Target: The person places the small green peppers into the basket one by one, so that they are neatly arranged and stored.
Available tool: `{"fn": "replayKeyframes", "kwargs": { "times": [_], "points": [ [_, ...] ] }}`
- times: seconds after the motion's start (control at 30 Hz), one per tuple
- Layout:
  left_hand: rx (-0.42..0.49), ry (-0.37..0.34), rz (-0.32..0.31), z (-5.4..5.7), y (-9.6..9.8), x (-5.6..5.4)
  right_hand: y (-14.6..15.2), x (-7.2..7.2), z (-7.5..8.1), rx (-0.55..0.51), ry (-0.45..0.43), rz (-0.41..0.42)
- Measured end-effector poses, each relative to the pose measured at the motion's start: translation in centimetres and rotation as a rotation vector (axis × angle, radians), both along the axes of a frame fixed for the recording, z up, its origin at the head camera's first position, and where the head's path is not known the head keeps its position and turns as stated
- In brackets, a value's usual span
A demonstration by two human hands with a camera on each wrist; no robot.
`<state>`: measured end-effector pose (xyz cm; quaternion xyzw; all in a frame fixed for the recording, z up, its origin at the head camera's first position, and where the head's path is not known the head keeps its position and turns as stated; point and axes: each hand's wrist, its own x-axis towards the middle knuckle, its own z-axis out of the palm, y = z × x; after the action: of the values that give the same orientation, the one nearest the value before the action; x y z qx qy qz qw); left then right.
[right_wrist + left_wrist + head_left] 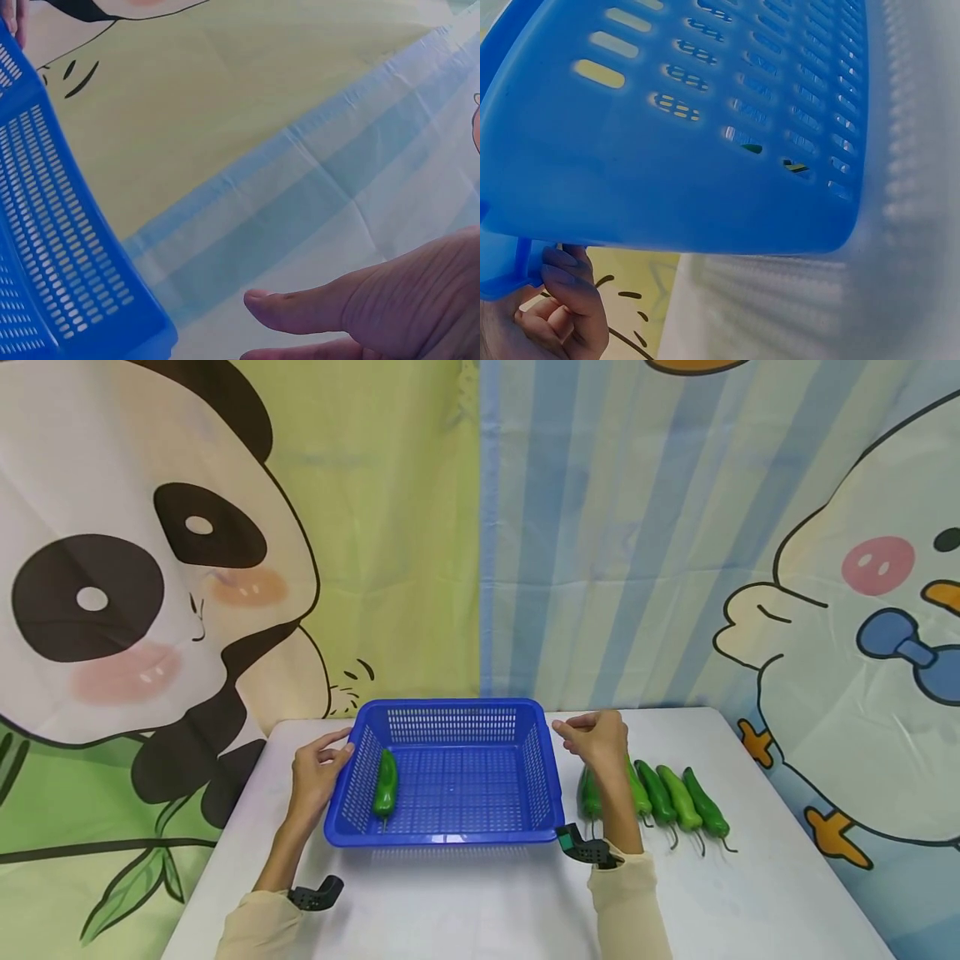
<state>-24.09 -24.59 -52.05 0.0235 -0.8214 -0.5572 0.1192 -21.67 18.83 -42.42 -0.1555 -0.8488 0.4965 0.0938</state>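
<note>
A blue plastic basket [457, 785] with slotted walls stands in the middle of the table. One green chili pepper [386, 783] lies in it along the left side. My left hand [315, 772] grips the left rim, and the left wrist view shows its curled fingers [574, 289] at the rim's corner. Just off the right rim is my right hand [597, 739], holding nothing. In the right wrist view its thumb [300, 307] is extended, apart from the basket. Below and right of this hand lie several green chili peppers [679, 797], some partly hidden by the forearm.
The white table [465, 910] ends at a printed curtain [405, 568] behind the basket. A black wrist device [317, 893] sits on the left wrist, and another black device [588, 850] on the right wrist reaches near the basket's front right corner.
</note>
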Motion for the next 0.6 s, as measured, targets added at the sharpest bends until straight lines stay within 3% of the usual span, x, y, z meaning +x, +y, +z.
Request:
{"fn": "replayKeyframes", "kwargs": {
  "times": [0.6],
  "points": [
    [-0.019,-0.004,0.012,0.0,0.1,-0.1,2.2,0.3,-2.7,0.207,-0.089,-0.115]
  ]
}}
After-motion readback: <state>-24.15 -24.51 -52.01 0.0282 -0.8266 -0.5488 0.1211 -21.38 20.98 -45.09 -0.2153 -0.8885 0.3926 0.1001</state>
